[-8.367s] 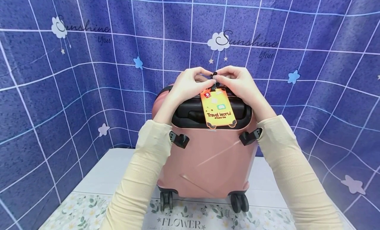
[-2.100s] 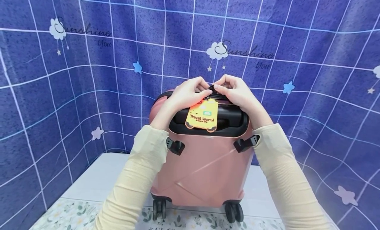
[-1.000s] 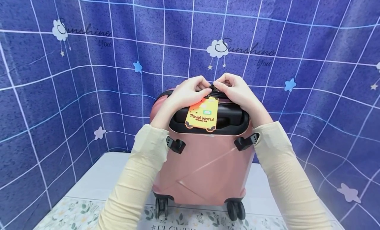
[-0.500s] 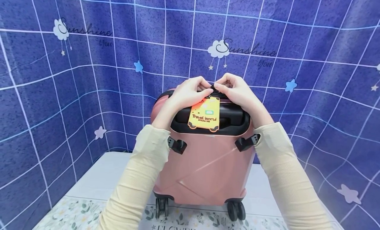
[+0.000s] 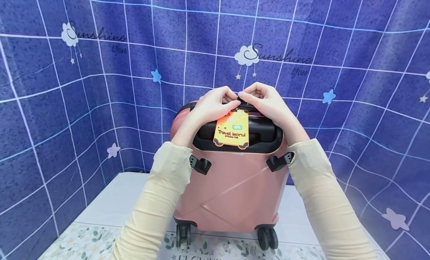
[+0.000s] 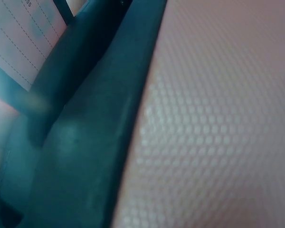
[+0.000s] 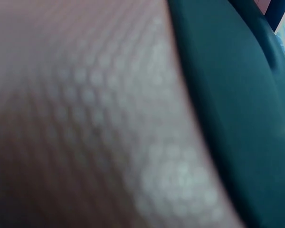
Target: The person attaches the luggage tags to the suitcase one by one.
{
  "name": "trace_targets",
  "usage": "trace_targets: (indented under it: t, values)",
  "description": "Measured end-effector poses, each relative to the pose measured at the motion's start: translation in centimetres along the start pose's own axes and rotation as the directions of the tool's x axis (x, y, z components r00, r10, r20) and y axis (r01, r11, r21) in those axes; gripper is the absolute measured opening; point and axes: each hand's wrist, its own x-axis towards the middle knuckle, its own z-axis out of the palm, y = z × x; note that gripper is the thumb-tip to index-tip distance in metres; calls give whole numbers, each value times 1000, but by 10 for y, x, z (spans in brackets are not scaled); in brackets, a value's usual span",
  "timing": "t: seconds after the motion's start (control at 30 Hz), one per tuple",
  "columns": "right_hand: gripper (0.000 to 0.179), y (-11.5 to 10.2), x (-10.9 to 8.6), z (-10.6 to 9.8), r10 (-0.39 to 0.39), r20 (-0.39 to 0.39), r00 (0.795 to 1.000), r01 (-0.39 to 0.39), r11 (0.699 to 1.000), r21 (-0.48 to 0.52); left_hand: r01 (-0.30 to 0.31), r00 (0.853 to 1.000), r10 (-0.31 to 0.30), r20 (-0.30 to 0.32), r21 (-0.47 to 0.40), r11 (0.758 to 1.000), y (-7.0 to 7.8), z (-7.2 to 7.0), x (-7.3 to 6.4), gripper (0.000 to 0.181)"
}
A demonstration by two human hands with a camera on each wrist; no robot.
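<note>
A yellow-orange luggage tag (image 5: 231, 133) reading "Travel World" hangs by its black strap (image 5: 239, 99) at the top of an upright pink suitcase (image 5: 235, 193). My left hand (image 5: 211, 107) pinches the strap between thumb and forefinger, just above the tag. From the other side my right hand (image 5: 268, 103) pinches it too, its fingertips meeting the left ones. The fingers partly hide the strap. In the left wrist view the lined back of the tag (image 6: 19, 40) lies over the dark handle recess (image 6: 80, 137); the right wrist view has mostly textured pink shell (image 7: 85, 118).
The suitcase stands on black wheels (image 5: 267, 238) on a white surface (image 5: 111, 204) with a flower-print front part (image 5: 84, 239). Behind and at both sides hangs a blue gridded curtain (image 5: 127, 84). A black wrist mount sits on each sleeve (image 5: 171, 174) cuff.
Since the oldest frame, hands, strap and tag are lower in the picture, and the tag hangs further left. In the last half second my right fingertips have shifted slightly left, towards the left ones.
</note>
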Motion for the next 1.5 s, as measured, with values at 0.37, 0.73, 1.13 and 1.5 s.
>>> trace_targets:
  t: [0.37, 0.73, 1.13, 1.5]
  values:
    - [17, 2, 1, 1, -47, -51, 998, 44, 998, -50, -30, 999, 30, 22, -2, 1000, 1, -1, -1, 29]
    - [13, 0, 2, 2, -56, -67, 996, 51, 996, -79, -37, 999, 37, 16, -16, 999, -1, -1, -1, 29]
    - [17, 0, 1, 3, -10, -64, 998, 6, 998, -70, -42, 999, 42, 20, -24, 999, -1, -1, -2, 29]
    - [52, -2, 0, 0, 99, -143, 985, -119, 983, -140, -40, 999, 40, 13, -22, 999, -2, 0, -1, 28]
